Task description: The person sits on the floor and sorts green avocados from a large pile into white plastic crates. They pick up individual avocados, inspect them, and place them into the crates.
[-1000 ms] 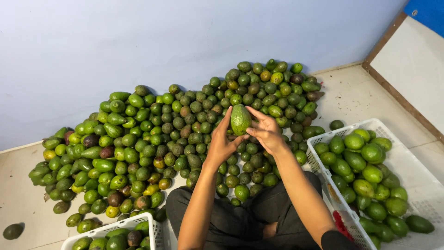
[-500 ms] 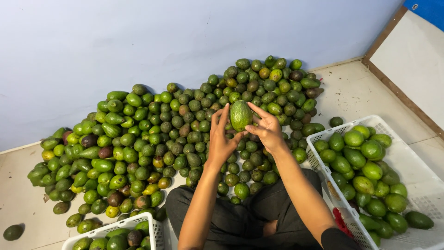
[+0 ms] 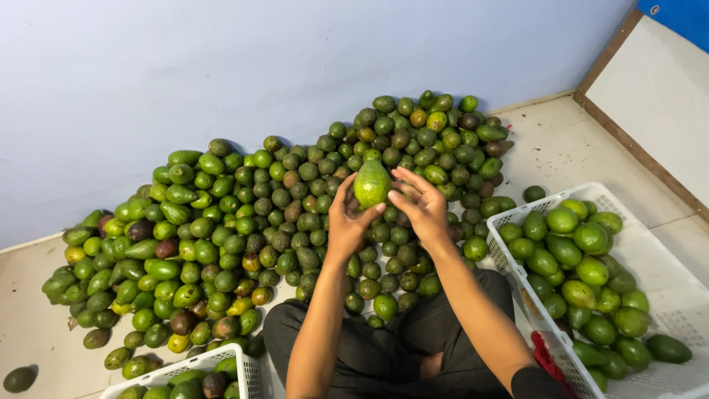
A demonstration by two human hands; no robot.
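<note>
Resting upright between both hands just above the middle of the frame, a green avocado (image 3: pixel 371 183) has its narrow end pointing up. The left hand (image 3: pixel 347 222) cups it from the lower left, fingers curled up along its side, thumb under its base. The right hand (image 3: pixel 421 207) meets it from the right, fingers spread and fingertips touching its flank.

Behind and below the hands, a big heap of avocados (image 3: pixel 244 222) covers the floor (image 3: pixel 569 140) from the left edge to the upper centre, mostly green, a few dark or yellowish. At the right edge stands a white slatted crate (image 3: pixel 665 295) partly filled with larger green fruit. A second white crate (image 3: pixel 185 377) shows at the bottom left, also holding avocados. One loose avocado (image 3: pixel 18 379) lies alone in the lower left corner. A pale blue wall (image 3: pixel 221 66) fills the top.
</note>
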